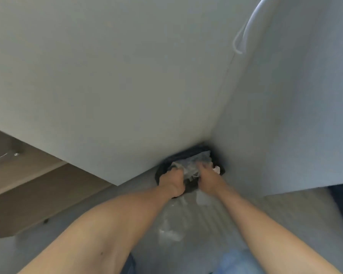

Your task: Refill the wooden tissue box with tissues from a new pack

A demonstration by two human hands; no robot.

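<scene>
Both my arms reach down into a corner between two walls. A black bin (194,150) with a dark liner stands there on the floor. Crumpled translucent plastic wrapping (195,164) lies in its mouth. My left hand (171,181) is curled over the bin's near left rim. My right hand (208,180) is pushed into the wrapping, with the fingers closed on it and partly hidden. A small pink scrap (217,169) shows beside my right hand. The frame is blurred. Neither the wooden tissue box nor a tissue pack is in view.
A pale wall (107,76) and a second wall (285,115) close the corner. A white cable (246,26) hangs at the top right. Wooden furniture (18,184) stands at the left. The grey floor (206,224) has white smudges.
</scene>
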